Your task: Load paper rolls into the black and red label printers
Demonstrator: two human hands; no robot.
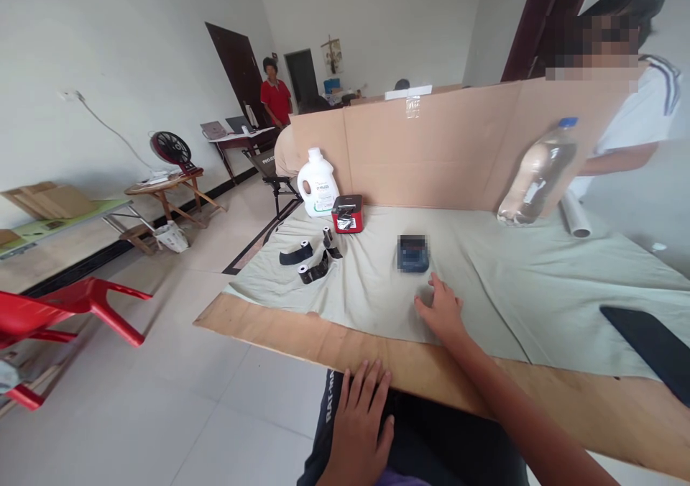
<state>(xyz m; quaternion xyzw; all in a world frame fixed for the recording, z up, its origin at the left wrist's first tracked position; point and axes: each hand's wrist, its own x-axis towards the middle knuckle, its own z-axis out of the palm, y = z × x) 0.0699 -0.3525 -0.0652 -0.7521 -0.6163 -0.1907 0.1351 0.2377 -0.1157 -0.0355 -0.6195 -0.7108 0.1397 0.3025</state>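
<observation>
1. Right hand (pixel 443 312) resting palm-down on the pale grey-green cloth (pixel 507 285) spread over the worktop (pixel 377 360), fingers (pixel 425 300) loosely spread and slightly curled, holding nothing.
2. Small dark rectangular device (pixel 412 253) lying flat just beyond and slightly left of those fingertips, apart from them by a narrow strip of cloth; surface blurred, so details impossible to tell; long axis roughly across the view.
3. Left hand (pixel 359 421) low and near the body, flat on a dark-trousered lap at the near edge of the worktop, fingers extended and together, gripping nothing; well apart from the dark device, so right hand clearly the nearer.
4. Further left on the cloth: three small black rolls with pale cores (pixel 311 257), matte ribbon partly unwound, lying close together.
5. Behind them, a glossy red-and-black boxy label printer (pixel 348 213), and just beside it a white plastic jug with handle and label (pixel 318 183), smooth and upright.
6. Tall brown cardboard screen (pixel 431 148) standing along the far edge; a clear plastic bottle with blue cap (pixel 536 173) tilted against it, a pale rolled tube (pixel 574 220) lying near its base.
7. Flat black sheet (pixel 652 346) at the right edge of the cloth.
8. Another person in a white top (pixel 641 123) behind the screen; a red plastic chair (pixel 65 313) tipped on the tiled floor at left.
</observation>
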